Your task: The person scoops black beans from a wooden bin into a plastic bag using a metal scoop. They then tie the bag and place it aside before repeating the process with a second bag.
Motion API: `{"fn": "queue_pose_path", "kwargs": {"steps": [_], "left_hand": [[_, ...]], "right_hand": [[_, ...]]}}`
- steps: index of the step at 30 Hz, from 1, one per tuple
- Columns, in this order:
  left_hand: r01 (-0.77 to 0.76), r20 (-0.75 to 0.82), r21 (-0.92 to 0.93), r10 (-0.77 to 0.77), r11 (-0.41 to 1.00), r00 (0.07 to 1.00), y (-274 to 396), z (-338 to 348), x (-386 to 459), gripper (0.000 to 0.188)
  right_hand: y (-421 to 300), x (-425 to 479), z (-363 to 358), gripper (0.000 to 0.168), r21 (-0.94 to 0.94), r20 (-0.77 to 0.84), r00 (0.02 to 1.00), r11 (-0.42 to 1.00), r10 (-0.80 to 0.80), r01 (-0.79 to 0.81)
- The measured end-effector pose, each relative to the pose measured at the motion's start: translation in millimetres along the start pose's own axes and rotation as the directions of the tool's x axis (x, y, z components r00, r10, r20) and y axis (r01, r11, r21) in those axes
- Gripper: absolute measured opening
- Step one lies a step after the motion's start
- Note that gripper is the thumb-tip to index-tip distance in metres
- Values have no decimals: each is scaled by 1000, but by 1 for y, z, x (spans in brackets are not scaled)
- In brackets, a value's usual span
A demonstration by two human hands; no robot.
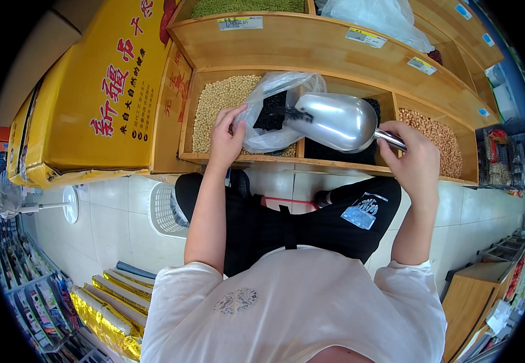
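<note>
My right hand (410, 152) grips the handle of a shiny metal scoop (342, 120), whose mouth is tilted over an opened clear plastic bag (269, 140). Black beans (302, 114), blurred, spill from the scoop's mouth. More black beans (270, 109) lie inside the bag. At the bag's left rim, my left hand (230, 131) holds the plastic between thumb and fingers. The bag rests over a compartment of pale yellow soybeans (219, 106) and partly over its divider. To the right, under the scoop, is a compartment of black beans (342, 153).
The wooden bin (240, 158) has a compartment of reddish-brown peanuts (435, 136) at right. Behind stands a higher tier with green beans (246, 6) and a plastic bag (371, 20). A yellow carton (103, 100) is at left. A white basket (165, 213) sits on the floor.
</note>
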State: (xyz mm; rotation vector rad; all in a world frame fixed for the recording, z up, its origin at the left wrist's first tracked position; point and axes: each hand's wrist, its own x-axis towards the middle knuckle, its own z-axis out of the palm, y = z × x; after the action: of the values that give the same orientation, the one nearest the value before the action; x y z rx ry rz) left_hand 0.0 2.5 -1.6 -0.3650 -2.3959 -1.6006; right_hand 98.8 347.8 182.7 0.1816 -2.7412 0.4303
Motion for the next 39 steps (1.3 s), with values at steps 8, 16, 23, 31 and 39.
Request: {"fn": "queue_pose_path", "kwargs": {"steps": [8, 16, 23, 31, 39], "left_hand": [[-21, -13, -4, 21, 1000, 1000, -3, 1, 0, 36], [-13, -11, 6, 13, 1000, 1000, -4, 1, 0, 35], [-3, -8, -8, 3, 1000, 1000, -2, 2, 1, 35], [-13, -3, 9, 13, 1000, 1000, -5, 1, 0, 35], [-16, -5, 5, 16, 1000, 1000, -4, 2, 1, 36]], "right_hand": [[22, -9, -22, 19, 68, -8, 985, 983, 170, -169], [66, -19, -30, 17, -219, 106, 968, 955, 225, -198], [111, -15, 25, 12, -441, 336, 926, 897, 170, -5], [115, -15, 63, 11, -377, 343, 923, 926, 175, -36], [139, -24, 115, 14, -154, 377, 899, 972, 221, -175]]}}
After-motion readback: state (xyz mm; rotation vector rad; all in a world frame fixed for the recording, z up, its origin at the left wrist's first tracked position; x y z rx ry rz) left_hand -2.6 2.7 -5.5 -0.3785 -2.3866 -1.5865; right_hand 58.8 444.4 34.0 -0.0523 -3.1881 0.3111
